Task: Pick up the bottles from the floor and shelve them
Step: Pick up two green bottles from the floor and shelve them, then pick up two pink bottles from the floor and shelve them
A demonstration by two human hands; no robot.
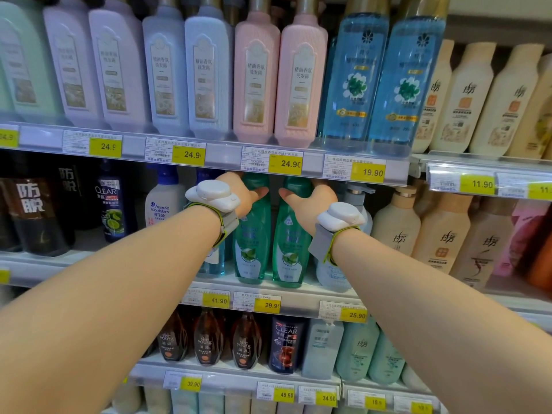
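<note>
Evidently both hands are up at the middle shelf (298, 297), each at the top of a green bottle. The left hand (239, 191) sits at the shoulder of the left green bottle (251, 234), its thumb lying across the front; the right hand (310, 198) does the same on the right green bottle (288, 237). The other fingers go behind the bottles and under the price rail (209, 150), so whether they curl round the necks or merely press I cannot tell.

Holding high, near the caps, probably steadies tall narrow bottles while they are slid back into line. Both stand upright on the shelf, side by side and about touching, long axis vertical, caps up under the rail, labels facing near. A white bottle (162, 201) stands to their left, beige bottles (442, 234) to the right.
</note>
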